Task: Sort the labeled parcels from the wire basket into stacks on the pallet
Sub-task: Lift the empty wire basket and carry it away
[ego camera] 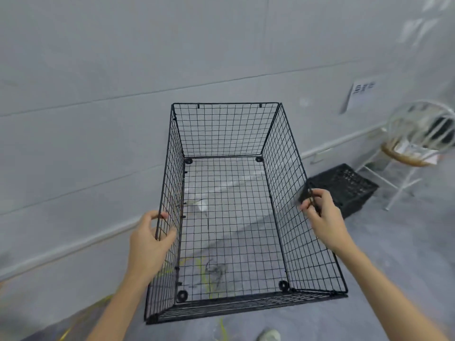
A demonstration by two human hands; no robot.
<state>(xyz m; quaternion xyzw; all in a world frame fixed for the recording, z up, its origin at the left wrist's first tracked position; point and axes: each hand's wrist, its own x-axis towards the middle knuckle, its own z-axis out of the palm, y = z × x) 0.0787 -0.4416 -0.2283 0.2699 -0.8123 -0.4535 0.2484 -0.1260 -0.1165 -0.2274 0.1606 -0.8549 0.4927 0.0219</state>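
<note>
left hand: the left hand [147, 243] grips the top wire of the wire basket's [283, 193] left wall, with the fingers [163, 215] hooked over the rim and the thumb pressed on the mesh just under them
right hand: same deal on the other side, the right hand [325, 217] has its fingertips [305, 206] curled tight round the right wall's top wire, clamped on it
basket: black wire, open top, sits right between the two sets of fingers, its long sides running away from them toward the wall [98, 70]
basket bottom: grey floor [394, 242] and some yellow marks show straight through the mesh below the fingers; can't tell if it's touching the floor
crate: a black plastic crate [344, 185] sits just past the right fingers, on the floor by the wall
chair: a white wire chair [413, 153] with a round wooden seat stands well beyond the right fingers, a bit blurry
sign: a paper sheet [362, 91] is on the wall above the crate, print too blurred to read
shoe: a pale shoe [269, 335] peeks in at the bottom edge, nearer than both hands
</note>
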